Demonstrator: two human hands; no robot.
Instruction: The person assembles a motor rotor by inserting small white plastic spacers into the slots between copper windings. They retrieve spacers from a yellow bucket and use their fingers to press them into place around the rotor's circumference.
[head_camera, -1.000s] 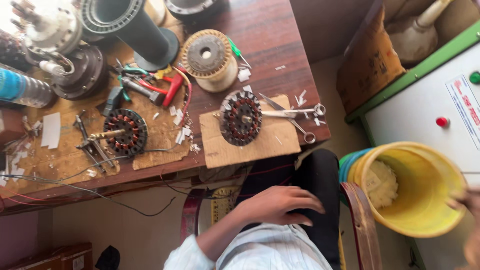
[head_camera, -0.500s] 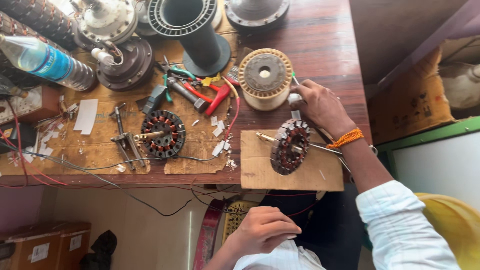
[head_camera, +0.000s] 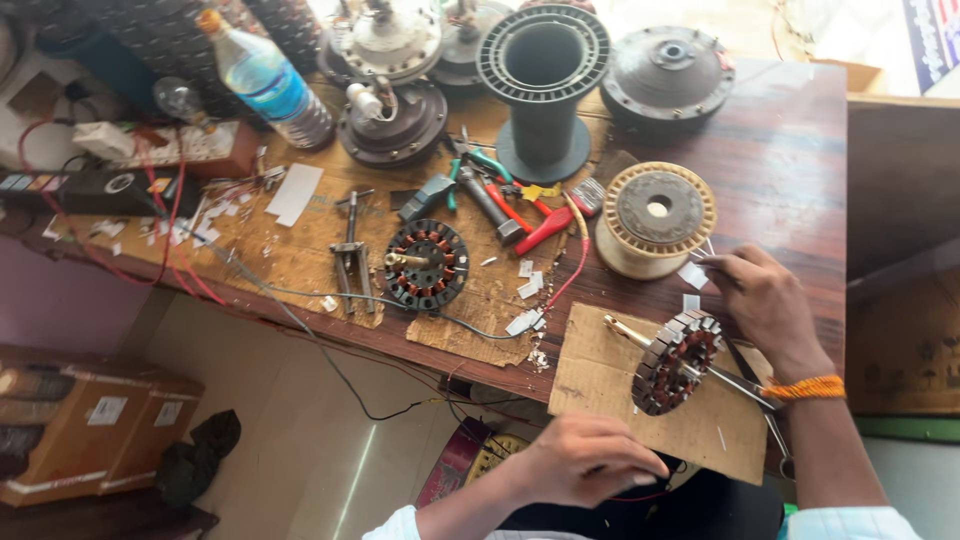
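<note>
Head view: the person's right hand (head_camera: 765, 305) lies on the wooden workbench (head_camera: 790, 170), fingers curled and pinching a small white slip of paper (head_camera: 706, 262) between thumb and forefinger, just beside the coil of copper wire (head_camera: 655, 218). Directly below that hand, a bare stator core (head_camera: 676, 360) leans tilted on a cardboard sheet (head_camera: 600, 375), with a metal rod (head_camera: 625, 331) running through its centre. An orange thread band (head_camera: 805, 388) circles the right wrist. The left hand (head_camera: 585, 462) sits below the bench edge, loosely closed; whether it holds anything cannot be told. Further left on the bench lies a wound stator (head_camera: 427, 264), then red-handled pliers (head_camera: 545, 228), a grey ribbed spool (head_camera: 541, 85), and a plastic water bottle (head_camera: 262, 80) at the far side.
</note>
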